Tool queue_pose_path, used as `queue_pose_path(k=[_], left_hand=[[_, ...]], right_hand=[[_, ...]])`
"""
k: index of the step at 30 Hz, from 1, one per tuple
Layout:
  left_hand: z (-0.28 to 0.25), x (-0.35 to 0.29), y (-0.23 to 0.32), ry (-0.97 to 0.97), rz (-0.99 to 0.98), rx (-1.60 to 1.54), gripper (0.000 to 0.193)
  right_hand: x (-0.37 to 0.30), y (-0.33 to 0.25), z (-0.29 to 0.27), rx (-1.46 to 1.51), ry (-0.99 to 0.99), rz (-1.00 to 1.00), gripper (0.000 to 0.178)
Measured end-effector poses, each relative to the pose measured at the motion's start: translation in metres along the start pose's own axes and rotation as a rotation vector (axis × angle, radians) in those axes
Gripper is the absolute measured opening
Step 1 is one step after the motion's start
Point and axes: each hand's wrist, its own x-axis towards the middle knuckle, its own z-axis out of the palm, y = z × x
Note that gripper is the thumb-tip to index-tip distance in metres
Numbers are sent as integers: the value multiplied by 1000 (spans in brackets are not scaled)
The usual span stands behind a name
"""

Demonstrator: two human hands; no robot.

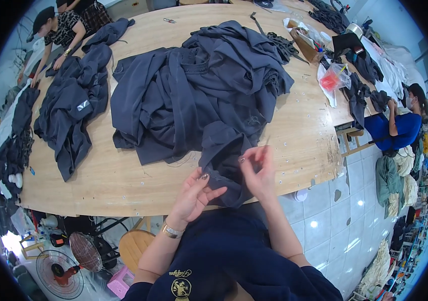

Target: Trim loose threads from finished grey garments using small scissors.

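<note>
1. The wooden table (304, 130) spreads beneath and far beyond the fingers, its near edge just on the wearer's side of them.
2. A large heap of dark grey cloth (189, 95) lies on it, directly ahead of the fingers.
3. Another dark garment (76, 95) lies well to the left of the fingers and ahead.
4. The worked cloth section (224, 145) is right at the fingers, between both hands, its lower part reaching the near edge.
5. A fan (59, 275) stands far left of the fingers, below table height.
6. The left hand (191, 195) has its thumb against the cloth's edge, fingers loosely parted; I cannot tell how firmly they grip.
7. The right hand (260, 173) bends thumb and forefinger narrowly together above the cloth; whether anything sits between them, I cannot tell.
</note>
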Motion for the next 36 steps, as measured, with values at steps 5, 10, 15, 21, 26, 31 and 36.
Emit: queue_pose_path(k=[5,10,15,21,26,31,36], left_hand=[[9,4,-9,-13,-32,-74,14],[10,6,-18,50,25,-18,13],[15,5,-20,108,92,75,12],[7,1,-20,84,168,45,11],[6,3,-16,98,200,-23,11],[20,4,-8,107,167,-69,12],[11,4,-12,87,233,30,12]], right_hand=[[-12,-17,6,-264,-354,-69,25],[-10,-22,-5,-67,-254,115,27],[-6,-23,-11,175,-253,213,26],[-10,-48,-10,260,-452,197,25],[-11,-60,-18,174,-932,52,33],[-18,-38,-18,45,-507,326,16],[-20,-32,-16,-383,-446,85,26]])
